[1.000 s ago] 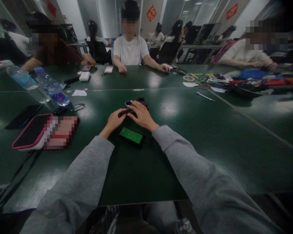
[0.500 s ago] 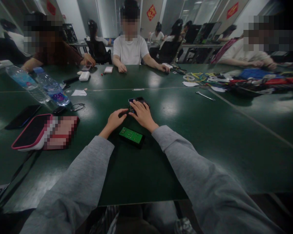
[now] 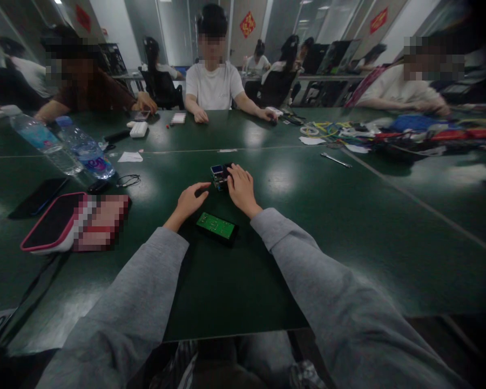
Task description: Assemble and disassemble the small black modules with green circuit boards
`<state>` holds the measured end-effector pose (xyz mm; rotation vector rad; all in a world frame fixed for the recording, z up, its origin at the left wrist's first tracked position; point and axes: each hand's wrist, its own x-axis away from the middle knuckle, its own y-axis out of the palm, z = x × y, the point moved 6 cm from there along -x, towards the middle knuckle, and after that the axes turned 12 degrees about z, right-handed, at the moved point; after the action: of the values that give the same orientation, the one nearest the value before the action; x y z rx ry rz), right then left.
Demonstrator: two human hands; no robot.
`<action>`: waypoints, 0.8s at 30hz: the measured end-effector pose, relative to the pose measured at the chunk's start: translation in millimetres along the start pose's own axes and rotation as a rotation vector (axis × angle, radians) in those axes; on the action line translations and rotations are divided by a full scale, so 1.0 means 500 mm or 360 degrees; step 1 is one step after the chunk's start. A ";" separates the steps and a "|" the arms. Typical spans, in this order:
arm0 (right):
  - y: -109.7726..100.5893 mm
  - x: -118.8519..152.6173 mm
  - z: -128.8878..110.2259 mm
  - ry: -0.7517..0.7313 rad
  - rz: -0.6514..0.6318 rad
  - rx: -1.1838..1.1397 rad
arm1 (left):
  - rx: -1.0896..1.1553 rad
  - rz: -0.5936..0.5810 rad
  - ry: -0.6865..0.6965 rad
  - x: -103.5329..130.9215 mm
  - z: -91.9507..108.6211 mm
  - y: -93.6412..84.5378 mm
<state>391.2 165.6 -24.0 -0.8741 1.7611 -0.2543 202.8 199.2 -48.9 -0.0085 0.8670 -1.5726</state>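
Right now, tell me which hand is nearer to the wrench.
Right hand: it is left of the wrench, at the small electronic device. The left hand is farther left, beyond the device.

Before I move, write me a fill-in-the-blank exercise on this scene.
The circuit board has a face coloured ____.
Plastic bottles to the person's left number ____.
The metal wrench lies to the person's ____.
The left hand and right hand come out of sleeves coloured ____.
Missing words: green; two; right; grey.
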 end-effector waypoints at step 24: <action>-0.004 0.037 -0.039 -0.0338 -0.0254 0.0095 | 0.0440 0.0277 -0.0186 0.001 -0.020 -0.020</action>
<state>372.2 147.2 -29.0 -0.9634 1.4827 -0.3051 189.2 203.2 -51.2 0.1667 0.5395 -1.5002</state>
